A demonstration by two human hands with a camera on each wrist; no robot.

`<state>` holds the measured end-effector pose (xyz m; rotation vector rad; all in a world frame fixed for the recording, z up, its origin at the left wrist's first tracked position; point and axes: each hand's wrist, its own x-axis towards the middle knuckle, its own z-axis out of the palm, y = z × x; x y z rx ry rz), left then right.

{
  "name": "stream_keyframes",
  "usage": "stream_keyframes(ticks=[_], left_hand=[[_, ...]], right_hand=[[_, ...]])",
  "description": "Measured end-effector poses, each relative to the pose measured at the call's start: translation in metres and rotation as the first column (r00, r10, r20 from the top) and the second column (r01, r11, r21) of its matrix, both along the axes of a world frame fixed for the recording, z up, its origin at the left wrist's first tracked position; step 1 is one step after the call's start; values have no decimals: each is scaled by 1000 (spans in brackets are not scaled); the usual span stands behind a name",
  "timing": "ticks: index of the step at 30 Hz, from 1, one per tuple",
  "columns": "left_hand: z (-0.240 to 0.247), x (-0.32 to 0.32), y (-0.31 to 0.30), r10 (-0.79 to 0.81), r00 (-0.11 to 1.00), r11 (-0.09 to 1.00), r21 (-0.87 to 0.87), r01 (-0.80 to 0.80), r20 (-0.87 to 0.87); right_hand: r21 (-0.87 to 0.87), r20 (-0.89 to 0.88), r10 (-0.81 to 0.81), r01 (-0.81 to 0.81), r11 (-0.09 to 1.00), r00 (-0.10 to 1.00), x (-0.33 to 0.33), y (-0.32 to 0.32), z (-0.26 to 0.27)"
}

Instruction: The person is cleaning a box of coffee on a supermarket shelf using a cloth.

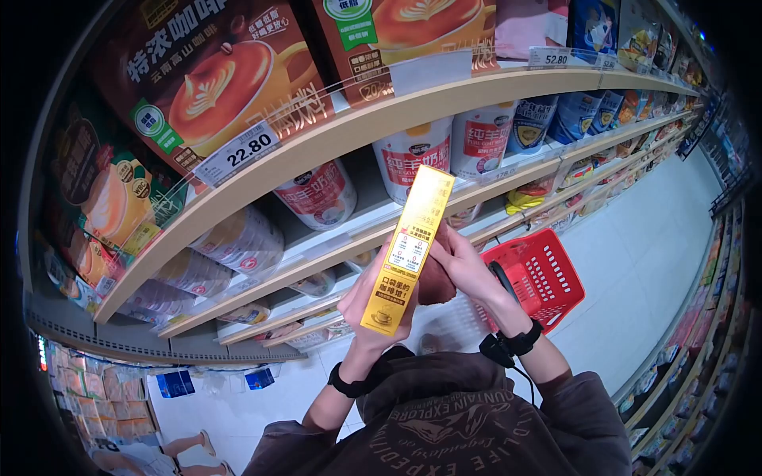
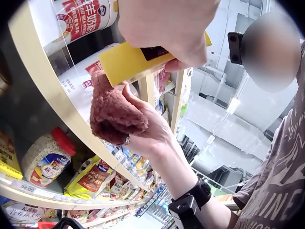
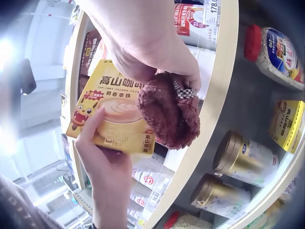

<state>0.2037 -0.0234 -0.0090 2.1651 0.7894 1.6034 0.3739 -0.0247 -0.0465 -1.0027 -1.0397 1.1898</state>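
Note:
My left hand (image 1: 361, 305) holds a yellow coffee box (image 1: 409, 246), its narrow printed side turned up in the head view. In the right wrist view the thumb of the left hand (image 3: 107, 160) lies across the box's front (image 3: 114, 109), which pictures a latte cup and a cartoon creature. My right hand (image 1: 468, 266), close beside the box, grips a fluffy reddish-brown plush thing (image 3: 169, 112) with a checkered band (image 3: 185, 90). In the left wrist view this plush thing (image 2: 114, 112) hangs below the box, and the right thumb reaches up to the box's edge.
Shelves ahead carry large coffee boxes (image 1: 214, 79), goat milk powder tins (image 1: 317, 194) and price tags (image 1: 238, 155). A red shopping basket (image 1: 548, 278) is by my right forearm. More shelving (image 1: 698, 389) lines the far right, across the pale aisle floor (image 1: 635, 270).

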Motion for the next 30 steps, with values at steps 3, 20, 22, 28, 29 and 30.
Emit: stream_keyframes(ticks=[3,20,22,28,29,30], left_hand=[[-1,-5,5,-17,1000,1000,16,17,-8],[-4,9,15,-132,988,981,130,142,-82],[-5,12,14,-128,989,983,122,136,-76],[-16,3,19,-182,978,982,-75,174,-105],[-17,4,19,-181,978,982,-75,174,-105],[-17,5,19,-170,982,985,-55,165,-86]], right_hand=[[97,106,-44,34,995,993,1,4,-11],[674,545,-683,231,702,486,28,-40,99],[715,598,-688,114,689,411,24,-39,94],[606,735,-472,-160,779,486,10,-57,94],[621,733,-499,-155,768,463,11,-55,94],[621,733,-497,-158,768,464,15,-50,92]])
